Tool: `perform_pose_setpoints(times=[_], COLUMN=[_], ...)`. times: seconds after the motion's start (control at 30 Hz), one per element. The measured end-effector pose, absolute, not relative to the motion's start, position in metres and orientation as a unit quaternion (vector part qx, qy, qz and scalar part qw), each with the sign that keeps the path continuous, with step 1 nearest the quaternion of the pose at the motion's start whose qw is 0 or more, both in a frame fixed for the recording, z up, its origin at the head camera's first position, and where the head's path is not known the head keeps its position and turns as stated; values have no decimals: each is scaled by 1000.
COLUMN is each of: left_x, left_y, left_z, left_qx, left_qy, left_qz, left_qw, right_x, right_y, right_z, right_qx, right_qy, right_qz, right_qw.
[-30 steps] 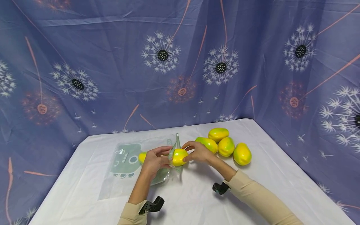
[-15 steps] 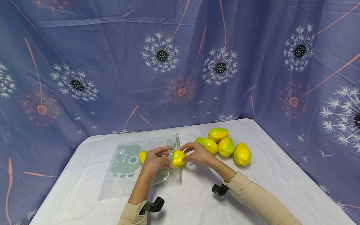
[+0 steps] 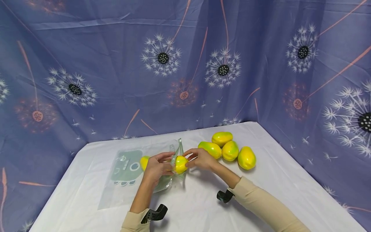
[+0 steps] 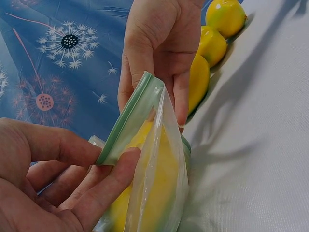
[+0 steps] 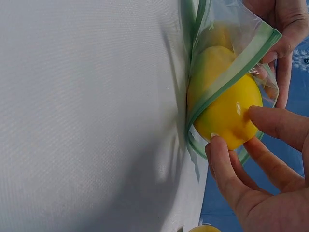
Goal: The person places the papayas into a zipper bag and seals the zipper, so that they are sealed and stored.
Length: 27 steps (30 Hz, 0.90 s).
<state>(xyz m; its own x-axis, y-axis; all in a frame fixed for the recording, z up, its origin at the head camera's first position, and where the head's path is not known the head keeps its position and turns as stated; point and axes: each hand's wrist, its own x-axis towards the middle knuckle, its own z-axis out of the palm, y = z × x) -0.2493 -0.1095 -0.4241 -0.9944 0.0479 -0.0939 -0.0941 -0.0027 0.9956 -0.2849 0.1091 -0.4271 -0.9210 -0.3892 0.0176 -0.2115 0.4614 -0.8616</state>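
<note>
A clear zip bag (image 3: 114, 185) with a green cartoon print lies on the table, its green-edged mouth facing right. My left hand (image 3: 156, 166) pinches the bag's rim, as the left wrist view shows. Partly inside the mouth is a glossy yellow-green papaya (image 5: 236, 111); its right end sticks out past the green strip. The fingertips of my right hand (image 3: 201, 159) grip that end. Another papaya (image 3: 144, 162) shows through the bag to the left, partly hidden by my left hand.
Several more papayas (image 3: 230, 150) lie grouped on the white cloth (image 3: 203, 206) right of and behind my right hand. A blue curtain (image 3: 116, 64) with dandelion prints hangs along the table's back and sides.
The gripped papaya has moved left, a little further into the bag, with my right hand following. My left hand keeps its hold on the rim. The head view has shifted slightly.
</note>
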Motion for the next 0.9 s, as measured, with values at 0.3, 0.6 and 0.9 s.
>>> perform_pose_setpoints(times=[0.3,0.6,0.9], left_x=[-249,-249,-248], left_y=[-109,-109,-111], left_z=[-423,-422,-420], left_qx=[-12,-9,-9], left_qy=[705,699,696], left_qz=[707,713,716], left_qw=[50,52,50], right_x=[-282,-281,-281], right_y=[108,104,101], right_z=[-429,-430,-431], right_qx=[-160,-182,-200], right_qy=[842,835,813], right_qz=[-504,-505,-524], right_qw=[108,120,154])
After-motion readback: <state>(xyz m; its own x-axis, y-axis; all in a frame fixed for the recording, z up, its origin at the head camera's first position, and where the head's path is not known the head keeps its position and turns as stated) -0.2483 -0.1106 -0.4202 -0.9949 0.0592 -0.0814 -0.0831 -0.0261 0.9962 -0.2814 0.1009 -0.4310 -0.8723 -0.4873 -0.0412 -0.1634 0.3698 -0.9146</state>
